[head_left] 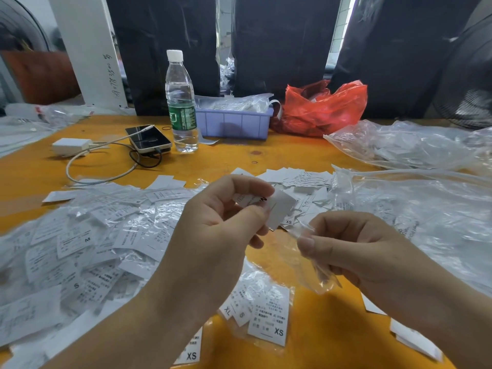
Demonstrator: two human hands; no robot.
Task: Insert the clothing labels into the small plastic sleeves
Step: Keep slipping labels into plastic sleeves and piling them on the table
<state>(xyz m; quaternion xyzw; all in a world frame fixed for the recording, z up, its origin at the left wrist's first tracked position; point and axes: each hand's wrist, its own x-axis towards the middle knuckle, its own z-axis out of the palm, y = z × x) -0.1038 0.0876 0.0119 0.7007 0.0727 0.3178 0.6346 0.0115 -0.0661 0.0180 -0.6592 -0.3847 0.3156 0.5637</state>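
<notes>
Head view, one bench of orange table [306,153], contents as follows.

Left hand [213,230]: raised over the bench, thumb and curled fingers pinching a small bunch of white clothing labels [279,209], which stick out past the fingertips toward the right hand.

Right hand [354,243]: just beside the left and slightly lower, thumb and fingers pinching the top edge of a small clear plastic sleeve [314,267]; the sleeve hangs down below the thumb. Labels and sleeve mouth are near each other; whether they touch cannot be told.

Below both hands: filled sleeves [266,312] lying flat, sizes XS, S and XL readable.

Outward of the left hand: large heap of bagged labels [80,249], letters M and S showing.

Beyond the fingertips: loose labels [300,179] scattered on the table.

Outward of the right hand: crumpled clear plastic bags [412,150].

Far beyond the left hand: water bottle [181,102] standing upright, phone [149,141] with cable, white charger [70,146].

Far beyond both hands: lilac tray [234,123], red bag [322,107] just beside it.
</notes>
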